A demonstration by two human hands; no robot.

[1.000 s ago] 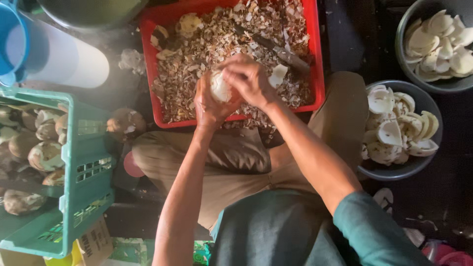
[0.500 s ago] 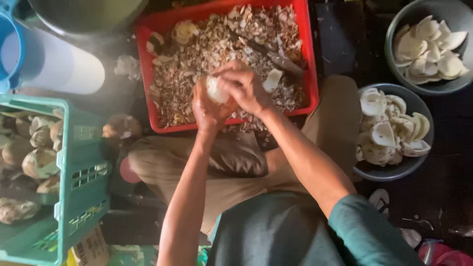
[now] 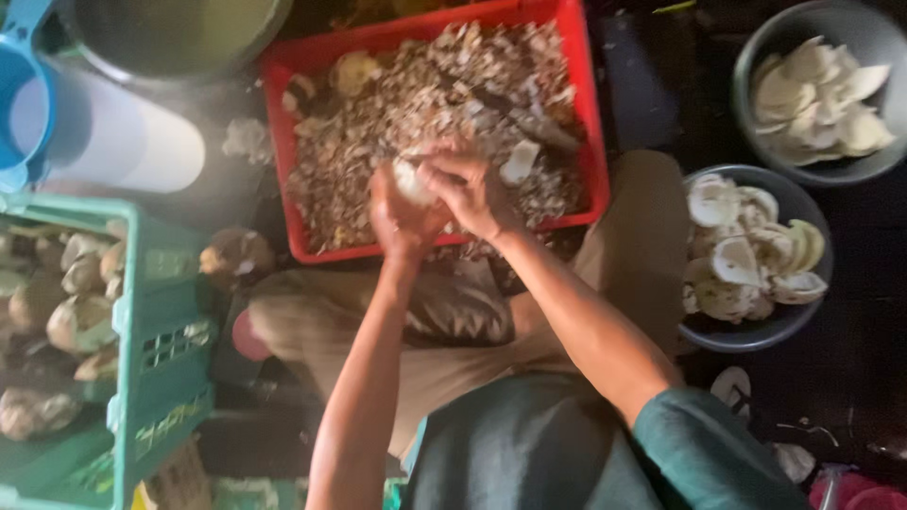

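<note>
Head view, looking straight down over my lap: both my hands meet above the near edge of the red crate point(image 3: 283, 161), which is heaped with brownish shavings and shell scraps. My left hand point(image 3: 397, 217) is cupped tight around a small pale coconut piece point(image 3: 408, 181), holding it from below. My right hand point(image 3: 472, 194) closes over it from the other side, fingers curled; whether there is a blade in that hand I cannot tell, the fingers hide it and the picture is blurred.

I judge I am midway through peeling the brown skin off this piece, letting the scraps drop into the crate. The next stroke calls for turning the piece in my left palm to bring up an unpeeled side, with a firm grip so it does not slip.

To my right sit two grey bowls: the nearer bowl point(image 3: 727, 335), just beside my knee, holds white curved coconut pieces, and the farther bowl point(image 3: 756, 57) holds more of the same. To my left is a green crate point(image 3: 151, 312) with slotted walls, filled with rough brown-and-white coconuts. Beyond it stands a blue jug point(image 3: 24, 104) beside a white cylinder point(image 3: 123, 142) lying on its side. I see no readable labels or signs; a loose coconut point(image 3: 236, 255) rests on the floor between the two crates.
</note>
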